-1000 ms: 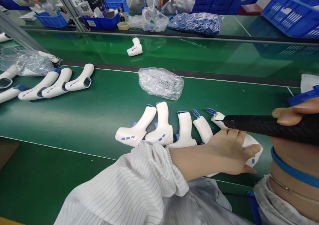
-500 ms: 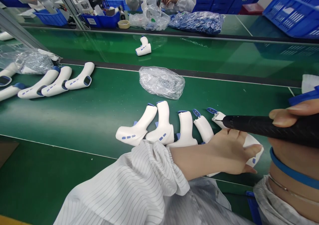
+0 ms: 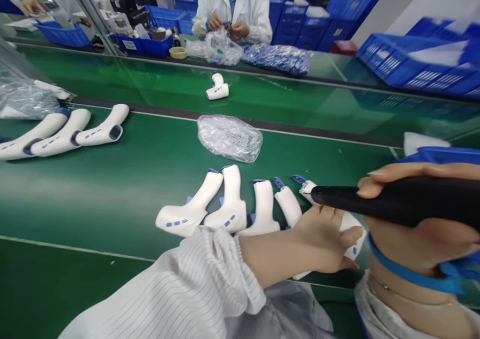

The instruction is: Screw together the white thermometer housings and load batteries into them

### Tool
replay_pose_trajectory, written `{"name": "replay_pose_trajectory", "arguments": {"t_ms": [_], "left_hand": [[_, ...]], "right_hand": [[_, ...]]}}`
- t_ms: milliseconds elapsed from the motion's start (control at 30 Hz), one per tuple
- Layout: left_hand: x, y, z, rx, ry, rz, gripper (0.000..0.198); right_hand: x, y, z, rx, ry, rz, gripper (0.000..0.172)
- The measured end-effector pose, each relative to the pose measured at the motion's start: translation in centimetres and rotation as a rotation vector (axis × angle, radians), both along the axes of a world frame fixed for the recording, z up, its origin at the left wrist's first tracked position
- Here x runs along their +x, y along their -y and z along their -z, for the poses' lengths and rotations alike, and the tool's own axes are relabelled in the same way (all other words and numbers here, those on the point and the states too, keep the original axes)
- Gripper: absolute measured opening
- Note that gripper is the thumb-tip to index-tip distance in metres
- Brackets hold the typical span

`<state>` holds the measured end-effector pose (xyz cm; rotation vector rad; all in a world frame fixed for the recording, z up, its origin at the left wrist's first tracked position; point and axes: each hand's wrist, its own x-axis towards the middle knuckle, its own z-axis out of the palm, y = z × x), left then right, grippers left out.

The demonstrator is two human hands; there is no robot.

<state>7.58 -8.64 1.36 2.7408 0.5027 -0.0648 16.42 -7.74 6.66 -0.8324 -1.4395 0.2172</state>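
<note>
Left hand point(image 3: 322, 241) clasps one casing point(image 3: 348, 221), right hand point(image 3: 438, 235) one driver point(image 3: 405, 201); before one bag point(image 3: 230, 138), four casings point(image 3: 229, 196); behind, one device point(image 3: 218, 91), now shifted right.

Factory workshop: green workbench point(image 3: 157, 166), stacked blue crates point(image 3: 384, 61) (white-coated worker point(image 3: 240, 11) opposite)

Lone white device point(image 3: 218, 92) now farther right along the far green strip point(image 3: 318, 106).

Five white devices point(image 3: 263, 206) in near row, one black tool point(image 3: 401, 199), one tape roll point(image 3: 178, 56)
</note>
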Motion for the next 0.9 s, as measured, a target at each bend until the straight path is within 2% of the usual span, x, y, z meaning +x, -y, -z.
{"name": "replay_pose_trajectory", "arguments": {"t_ms": [67,133,200,300,500,667,900], "left_hand": [[0.0,-0.1,-0.1,-0.001,-0.024,0.009,0.064],[0.0,-0.1,-0.1,0.012,-0.045,0.022,0.064],[0.0,-0.2,-0.1,0.021,-0.045,0.03,0.064],[-0.1,-0.2,-0.3,0.024,-0.019,0.027,0.063],[-0.2,-0.2,-0.6,-0.002,-0.066,0.031,0.064],[-0.1,-0.2,-0.3,0.003,-0.027,0.027,0.062],[0.1,-0.1,0.2,-0.002,-0.014,0.013,0.067]], "right_hand": [[-0.9,-0.3,-0.5,0.064,0.034,-0.064,0.061],[-1.5,-0.2,-0.7,0.023,-0.027,-0.067,0.067],[-1.6,-0.1,-0.6,-0.058,-0.121,-0.098,0.067],[-1.5,0.1,-0.5,-0.11,-0.236,-0.192,0.059],[-1.4,0.3,-0.9,-0.106,-0.266,-0.295,0.042],[-1.7,0.4,-0.8,-0.131,-0.304,-0.276,0.039],[-2.2,-0.4,-0.4,0.019,-0.177,-0.093,0.054]]}}
